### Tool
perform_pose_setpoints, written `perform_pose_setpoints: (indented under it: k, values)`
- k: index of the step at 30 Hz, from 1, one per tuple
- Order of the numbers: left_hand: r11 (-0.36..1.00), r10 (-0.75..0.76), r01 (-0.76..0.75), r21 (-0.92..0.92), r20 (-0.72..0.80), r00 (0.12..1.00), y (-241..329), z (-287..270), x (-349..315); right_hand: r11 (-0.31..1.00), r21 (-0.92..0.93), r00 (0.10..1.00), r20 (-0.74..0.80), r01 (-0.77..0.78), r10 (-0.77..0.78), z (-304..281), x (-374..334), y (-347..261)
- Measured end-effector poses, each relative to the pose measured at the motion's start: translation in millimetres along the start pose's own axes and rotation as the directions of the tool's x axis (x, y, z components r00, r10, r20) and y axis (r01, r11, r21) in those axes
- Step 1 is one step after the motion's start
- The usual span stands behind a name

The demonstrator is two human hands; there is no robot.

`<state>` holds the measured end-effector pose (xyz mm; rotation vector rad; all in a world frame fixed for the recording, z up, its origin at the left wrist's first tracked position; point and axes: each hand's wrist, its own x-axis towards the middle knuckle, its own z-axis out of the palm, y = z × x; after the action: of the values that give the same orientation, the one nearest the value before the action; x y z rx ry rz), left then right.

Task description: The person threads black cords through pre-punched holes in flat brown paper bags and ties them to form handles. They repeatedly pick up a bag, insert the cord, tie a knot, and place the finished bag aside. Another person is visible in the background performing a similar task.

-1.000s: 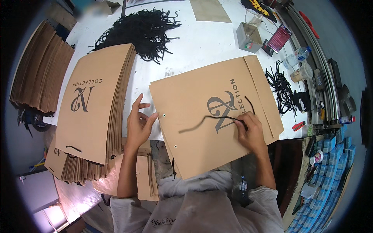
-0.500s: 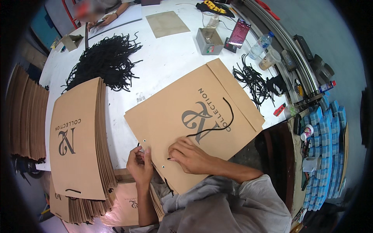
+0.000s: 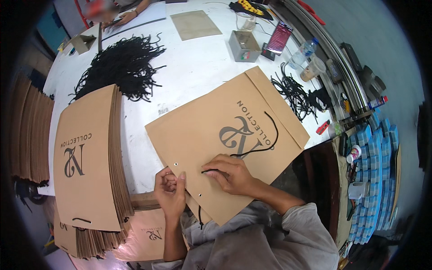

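A flat brown paper bag (image 3: 202,130) with dark printing lies aslant before me, partly over the table edge. Two eyelets pierce its near-left end. My left hand (image 3: 171,191) grips that edge, thumb on top and fingers curled beside it. Over the bag, my right hand (image 3: 231,175) pinches a black cord (image 3: 277,131); its short tip pokes out left of the fingertips, while the rest loops away across the printing. Below the nearer eyelet another knotted black cord (image 3: 200,218) hangs at the bag's edge.
Stacked bags (image 3: 85,171) stand at left, near a heap of black cords (image 3: 119,67). At right are more cords (image 3: 294,96), a phone (image 3: 280,38), a metal box (image 3: 244,46), a water bottle (image 3: 304,52) and a cutter (image 3: 322,128). Another person's hand (image 3: 127,18) rests at far left.
The bag has shifted slightly right with both hands. My right hand has turned and moved right, with the cord's tip now showing clearly at its fingertips.
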<state>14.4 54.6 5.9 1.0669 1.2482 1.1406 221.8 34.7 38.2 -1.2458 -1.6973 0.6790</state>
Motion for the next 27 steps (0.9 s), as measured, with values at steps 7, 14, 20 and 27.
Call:
perform_pose_setpoints:
  k: [7,14,20,27]
  values:
    - [1.000,0.005,-0.006,0.026,0.050,0.999,2.9,-0.7,7.5,0.997,-0.080,0.991,0.135,0.023,-0.012,13.6,42.2,-12.3]
    - [0.997,-0.032,0.039,-0.072,0.097,0.995,3.3,-9.8,7.5,0.995,-0.072,0.973,0.223,0.076,-0.058,42.6,55.6,-7.4]
    - [0.991,0.007,0.004,-0.133,0.085,0.996,-12.0,-5.9,7.3,0.993,-0.109,0.987,0.158,0.047,-0.030,43.6,51.4,2.4]
    - [0.948,-0.031,0.066,-0.311,0.113,0.993,-10.6,-13.1,19.9,0.991,0.113,0.992,0.115,-0.070,0.057,42.7,49.2,15.4]
